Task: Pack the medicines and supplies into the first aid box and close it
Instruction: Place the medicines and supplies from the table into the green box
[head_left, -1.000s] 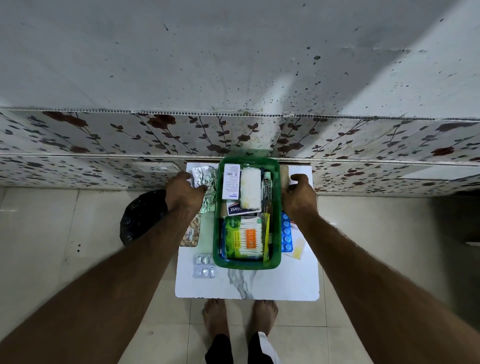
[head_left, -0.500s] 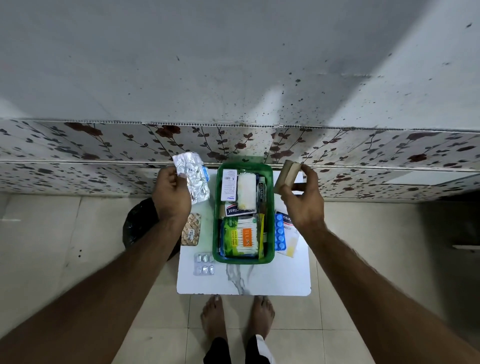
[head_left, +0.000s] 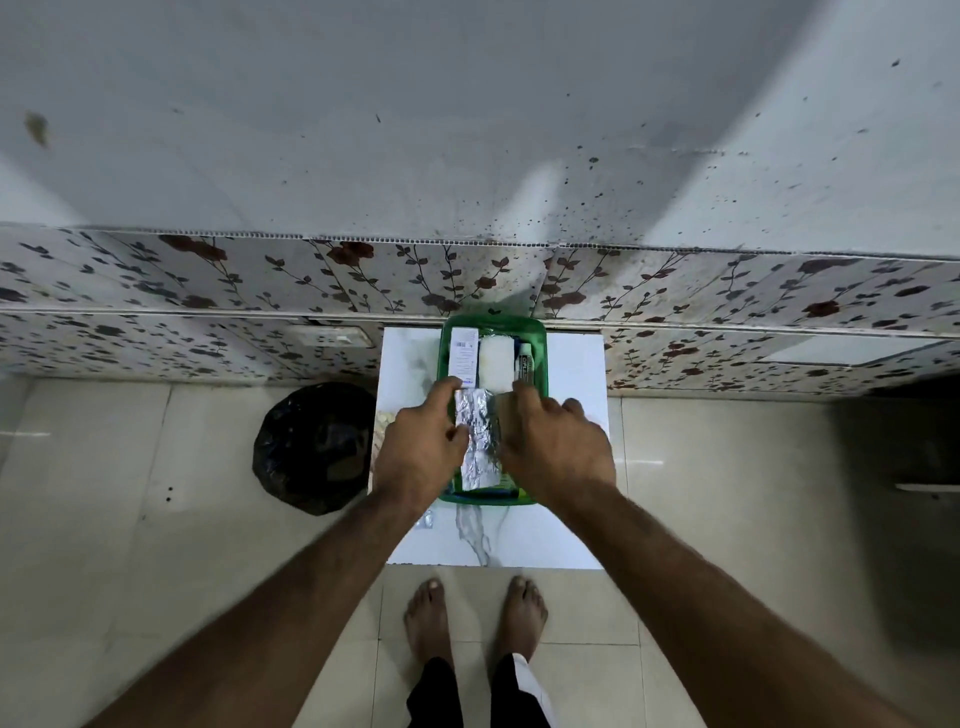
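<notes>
The green first aid box (head_left: 541, 364) stands open on a small white marble table (head_left: 561, 519). At its far end lie a white labelled carton (head_left: 464, 358), a white gauze roll (head_left: 494, 364) and a tube (head_left: 525, 364). My left hand (head_left: 421, 452) holds a crinkled silver foil strip (head_left: 478, 447), which lies lengthwise in the middle of the box. My right hand (head_left: 556, 447) reaches in from the right, its fingers on a beige roll (head_left: 506, 421) beside the foil. Both hands hide the near half of the box's contents.
A tan strip (head_left: 384, 431) and a silver blister strip (head_left: 425, 519) peek out on the table to the left of the box. A black bag (head_left: 311, 447) sits on the floor left of the table. A flowered wall panel runs behind, and bare feet show below.
Both hands have come down from beside the box into it. The left brought the foil strip over the contents; the right brought the beige roll in beside it.
</notes>
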